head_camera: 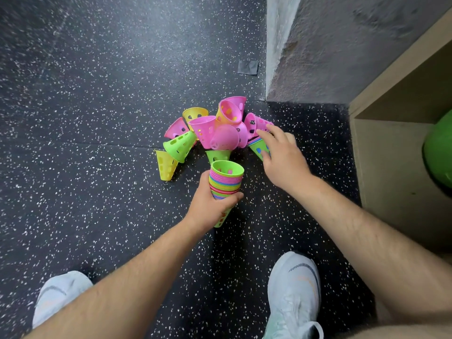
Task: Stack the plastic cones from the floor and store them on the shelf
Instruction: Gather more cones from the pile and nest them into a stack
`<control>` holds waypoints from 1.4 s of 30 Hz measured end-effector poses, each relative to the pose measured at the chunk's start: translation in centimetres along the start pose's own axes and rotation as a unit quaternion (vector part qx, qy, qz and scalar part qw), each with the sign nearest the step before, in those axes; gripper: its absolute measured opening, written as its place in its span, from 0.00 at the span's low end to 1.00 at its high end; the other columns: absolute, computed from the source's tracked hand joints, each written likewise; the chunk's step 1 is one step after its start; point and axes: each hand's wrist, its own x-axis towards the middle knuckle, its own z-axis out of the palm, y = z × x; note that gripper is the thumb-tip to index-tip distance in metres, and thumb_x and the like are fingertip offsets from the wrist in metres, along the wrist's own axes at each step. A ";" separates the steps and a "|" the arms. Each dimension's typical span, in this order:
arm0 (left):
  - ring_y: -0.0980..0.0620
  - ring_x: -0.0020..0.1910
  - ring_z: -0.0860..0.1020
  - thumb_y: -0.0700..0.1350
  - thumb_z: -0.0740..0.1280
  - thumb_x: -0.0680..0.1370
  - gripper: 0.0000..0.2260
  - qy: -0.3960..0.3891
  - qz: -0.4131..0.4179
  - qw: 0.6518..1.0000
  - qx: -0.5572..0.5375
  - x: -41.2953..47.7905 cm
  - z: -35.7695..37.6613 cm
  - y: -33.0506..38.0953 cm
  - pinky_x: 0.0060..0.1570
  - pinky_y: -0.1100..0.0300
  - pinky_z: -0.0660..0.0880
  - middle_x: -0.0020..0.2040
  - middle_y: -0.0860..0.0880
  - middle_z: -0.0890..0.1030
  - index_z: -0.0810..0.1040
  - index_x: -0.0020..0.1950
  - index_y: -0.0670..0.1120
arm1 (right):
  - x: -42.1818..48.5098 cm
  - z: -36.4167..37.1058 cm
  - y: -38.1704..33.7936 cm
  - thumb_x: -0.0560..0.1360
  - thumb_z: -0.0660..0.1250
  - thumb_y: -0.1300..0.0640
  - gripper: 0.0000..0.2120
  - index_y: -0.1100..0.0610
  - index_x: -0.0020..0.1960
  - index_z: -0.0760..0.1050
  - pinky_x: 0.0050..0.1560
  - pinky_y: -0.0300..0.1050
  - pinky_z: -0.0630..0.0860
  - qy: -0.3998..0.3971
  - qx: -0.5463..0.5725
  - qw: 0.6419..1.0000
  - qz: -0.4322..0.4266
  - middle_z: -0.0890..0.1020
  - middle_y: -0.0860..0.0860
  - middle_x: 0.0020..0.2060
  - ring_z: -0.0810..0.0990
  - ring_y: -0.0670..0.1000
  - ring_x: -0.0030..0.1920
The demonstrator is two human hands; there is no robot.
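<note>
My left hand grips a stack of nested plastic cones, wide mouths up, a green one on top. Beyond it, a heap of loose pink, yellow and green perforated cones lies on the speckled black floor. My right hand reaches over the heap's right side, fingers spread and slightly bent above a small nested group with a green outer cone. Whether the fingers touch it is hidden by the hand. The wooden shelf stands at the right.
A grey concrete pillar rises behind the heap. A green ball sits inside the shelf compartment. My two white shoes stand on the floor near the bottom. A dark tape patch is stuck to the floor by the pillar.
</note>
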 end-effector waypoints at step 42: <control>0.66 0.45 0.79 0.42 0.82 0.69 0.31 0.057 0.009 0.998 -0.006 1.0 -4.1 0.5 0.51 0.70 0.75 0.53 0.56 0.81 0.69 0.66 0.52 | 4.8 0.4 -6.9 0.76 0.66 0.36 0.27 0.54 0.66 0.73 0.57 0.45 0.68 -0.010 0.124 0.989 0.086 0.73 0.55 0.59 0.76 0.55 0.59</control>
